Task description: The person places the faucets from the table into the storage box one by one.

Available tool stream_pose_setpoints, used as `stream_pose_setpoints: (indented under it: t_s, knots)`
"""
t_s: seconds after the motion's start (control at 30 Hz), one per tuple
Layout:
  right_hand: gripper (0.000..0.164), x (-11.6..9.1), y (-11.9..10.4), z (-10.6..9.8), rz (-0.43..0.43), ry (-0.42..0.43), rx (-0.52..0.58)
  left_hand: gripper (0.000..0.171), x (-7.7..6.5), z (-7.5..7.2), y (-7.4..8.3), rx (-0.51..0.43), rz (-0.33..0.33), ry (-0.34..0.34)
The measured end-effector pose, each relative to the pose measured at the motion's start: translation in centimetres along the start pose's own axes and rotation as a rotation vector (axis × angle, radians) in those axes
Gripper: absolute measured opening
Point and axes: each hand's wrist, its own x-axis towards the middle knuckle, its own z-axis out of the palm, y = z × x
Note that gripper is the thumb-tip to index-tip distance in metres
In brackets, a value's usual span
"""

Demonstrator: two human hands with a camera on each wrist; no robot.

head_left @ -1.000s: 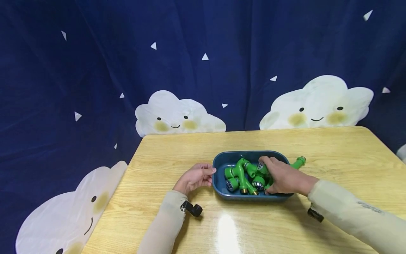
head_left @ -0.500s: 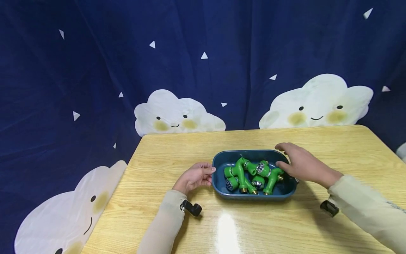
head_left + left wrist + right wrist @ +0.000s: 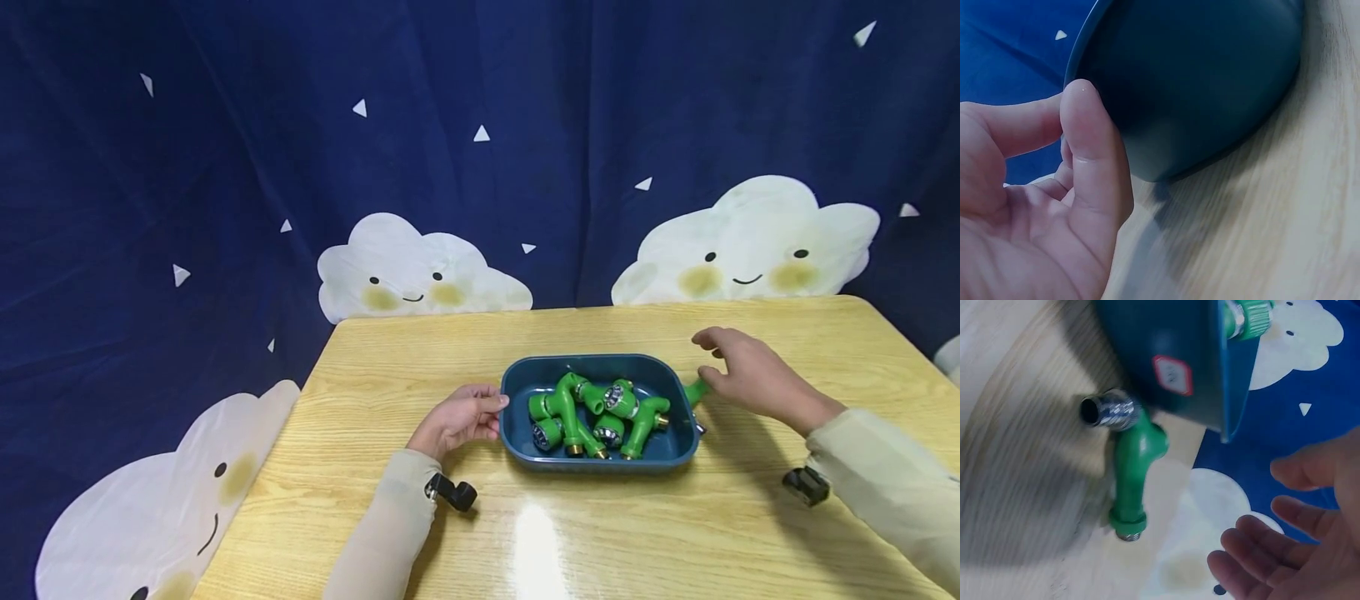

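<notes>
At the table's middle stands a dark blue oblong plastic basin [image 3: 592,467] holding several green taps [image 3: 641,429] with brass and silvery ends. My left hand [image 3: 461,421] pinches the basin's left rim; in the left wrist view the thumb [image 3: 1088,137] lies along the rim, fingers behind it. Beyond the right end, my right hand [image 3: 753,375] hovers with its fingers loosely spread and nothing between them. Under it another green tap [image 3: 1135,456] with a silvery threaded end lies on the table close by the basin, partly hidden by the basin and hand in the head view.
The light wooden table [image 3: 420,350] runs back to a dark blue curtain [image 3: 450,67] with white clouds and triangles. A small red-edged label [image 3: 1172,375] is on the basin's end wall. Each wrist carries a black camera [image 3: 452,492].
My right hand has let go of a green tap inside the basin, lifted out, and moved right over the tap outside. My left hand has stayed at the rim.
</notes>
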Motion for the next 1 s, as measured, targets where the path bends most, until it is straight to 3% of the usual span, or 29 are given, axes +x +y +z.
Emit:
stream_pose_setpoints:
  t_s: [0.6, 0.87, 1.0]
  knots:
    - [0.058, -1.1, 4.0, 4.1, -0.234, -0.085, -0.104, 0.020, -0.1, 0.1, -0.1, -0.001, 0.004, -0.011]
    - [0.045, -0.6, 3.9, 4.7, -0.244, -0.065, -0.108, 0.017, -0.2, 0.1, -0.1, 0.009, 0.003, 0.011]
    - [0.036, -0.5, 3.6, 4.7, -0.185, -0.052, -0.164, 0.016, -0.2, 0.1, 0.0, 0.011, 0.000, 0.008]
